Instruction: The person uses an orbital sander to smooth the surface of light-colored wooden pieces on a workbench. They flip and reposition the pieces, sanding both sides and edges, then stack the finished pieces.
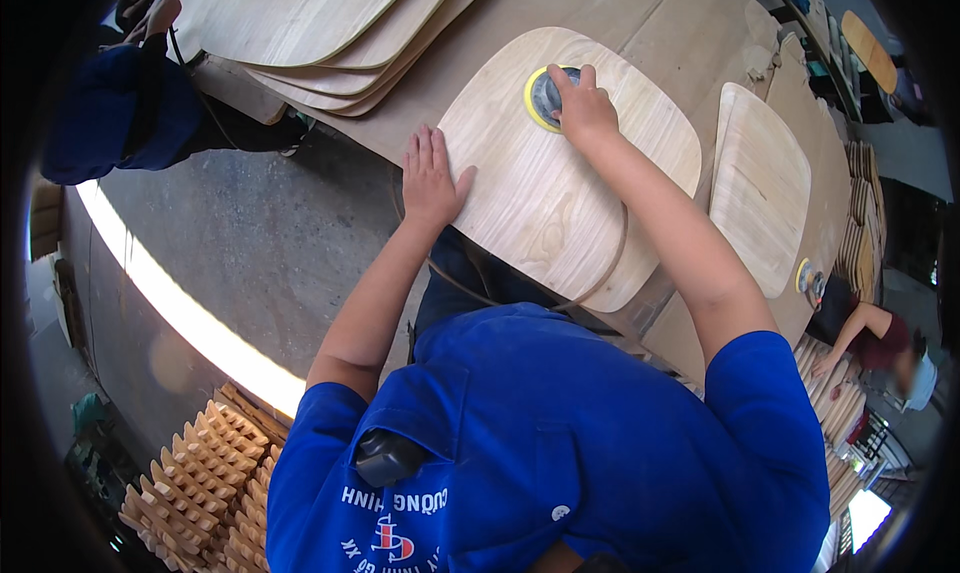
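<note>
Before me on the bench lies a pale wooden panel [520,188] with rounded corners. My right hand [588,111] grips a round orbital sander [543,101], dark on top with a yellow rim, resting on the panel's far part. Flat against the panel's left edge is my left hand [432,180], fingers stretched out and holding nothing. A brown hose [624,243] trails over the panel and curves below its near edge. Part of another wooden panel [632,276] shows beneath the near right edge.
Several wooden panels [300,18] are stacked at the far left. More panels [765,188] lie at right, near another sander [803,276]. A person in blue [125,113] stands at left, another person [880,333] at right. Slatted wooden pieces [205,473] are piled lower left.
</note>
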Demonstrator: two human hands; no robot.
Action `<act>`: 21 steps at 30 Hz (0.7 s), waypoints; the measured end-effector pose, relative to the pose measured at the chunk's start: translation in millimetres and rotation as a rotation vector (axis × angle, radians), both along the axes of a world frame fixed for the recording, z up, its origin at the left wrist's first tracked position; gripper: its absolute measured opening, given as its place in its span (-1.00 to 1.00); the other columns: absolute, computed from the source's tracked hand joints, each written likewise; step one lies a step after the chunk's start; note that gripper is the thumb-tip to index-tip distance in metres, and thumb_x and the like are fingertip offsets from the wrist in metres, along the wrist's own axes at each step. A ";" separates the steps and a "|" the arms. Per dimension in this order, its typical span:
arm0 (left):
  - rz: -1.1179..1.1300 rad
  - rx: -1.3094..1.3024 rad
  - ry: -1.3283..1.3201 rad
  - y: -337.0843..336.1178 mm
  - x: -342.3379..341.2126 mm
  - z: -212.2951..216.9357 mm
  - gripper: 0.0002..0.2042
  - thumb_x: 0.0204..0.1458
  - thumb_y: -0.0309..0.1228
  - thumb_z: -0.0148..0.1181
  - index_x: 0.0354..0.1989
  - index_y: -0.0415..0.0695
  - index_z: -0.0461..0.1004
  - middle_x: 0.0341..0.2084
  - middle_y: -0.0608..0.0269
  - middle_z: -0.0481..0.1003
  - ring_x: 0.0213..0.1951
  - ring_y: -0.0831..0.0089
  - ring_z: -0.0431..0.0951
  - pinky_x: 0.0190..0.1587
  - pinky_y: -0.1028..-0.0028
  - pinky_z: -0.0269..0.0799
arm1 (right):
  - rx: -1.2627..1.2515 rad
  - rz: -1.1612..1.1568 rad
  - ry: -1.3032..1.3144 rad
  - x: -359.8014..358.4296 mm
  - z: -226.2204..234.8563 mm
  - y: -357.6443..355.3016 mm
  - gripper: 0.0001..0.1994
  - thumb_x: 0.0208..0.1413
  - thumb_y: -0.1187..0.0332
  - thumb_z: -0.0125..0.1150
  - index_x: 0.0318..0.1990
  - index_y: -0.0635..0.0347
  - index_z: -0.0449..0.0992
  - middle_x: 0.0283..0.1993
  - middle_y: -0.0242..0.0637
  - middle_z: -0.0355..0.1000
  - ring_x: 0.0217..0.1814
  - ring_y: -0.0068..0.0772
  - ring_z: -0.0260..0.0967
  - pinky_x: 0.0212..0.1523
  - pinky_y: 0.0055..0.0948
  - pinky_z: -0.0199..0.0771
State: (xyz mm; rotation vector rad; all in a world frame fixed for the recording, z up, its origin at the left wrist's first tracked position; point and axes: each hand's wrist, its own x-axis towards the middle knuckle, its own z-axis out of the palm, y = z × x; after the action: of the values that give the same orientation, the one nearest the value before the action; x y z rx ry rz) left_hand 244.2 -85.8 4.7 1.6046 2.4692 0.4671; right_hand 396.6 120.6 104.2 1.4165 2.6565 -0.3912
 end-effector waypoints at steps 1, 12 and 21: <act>-0.002 0.003 -0.001 0.1 0.4 0.4 -0.17 0.06 0.06 0.08 0.35 -0.32 0.01 0.35 -0.19 0.01 0.38 -0.09 -0.01 0.36 0.02 -0.08 | 0.026 -0.032 0.000 -1.9 0.2 8.3 -0.39 0.05 0.40 0.25 0.26 -0.25 0.21 0.13 -0.01 0.15 -0.08 0.13 0.41 -0.07 -0.11 0.51; -0.008 0.434 -0.374 -6.8 -16.3 -16.8 -0.56 0.09 -0.55 -0.02 0.20 -0.27 0.27 0.19 -0.13 0.29 0.22 -0.04 0.29 0.25 0.22 0.21 | -0.150 0.250 -0.009 -2.0 -3.6 -70.1 -0.44 0.05 0.39 0.21 0.22 -0.29 0.25 0.10 -0.08 0.13 -0.08 0.07 0.39 -0.09 -0.16 0.53; 0.068 0.448 -0.400 -8.3 -13.5 -20.0 -0.57 0.07 -0.63 -0.06 0.17 -0.26 0.31 0.12 -0.13 0.37 0.15 -0.03 0.37 0.20 0.25 0.28 | -0.099 0.221 0.022 -23.0 -4.8 -55.5 -0.36 -0.04 0.40 0.32 0.22 -0.27 0.25 0.12 -0.07 0.15 -0.09 0.08 0.41 -0.07 -0.13 0.51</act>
State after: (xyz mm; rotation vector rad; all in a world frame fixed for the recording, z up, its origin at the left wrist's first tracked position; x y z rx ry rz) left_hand 230.7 -94.1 -15.3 1.3814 2.2147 1.2884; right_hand 373.5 65.1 99.4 1.0831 2.7311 -0.5090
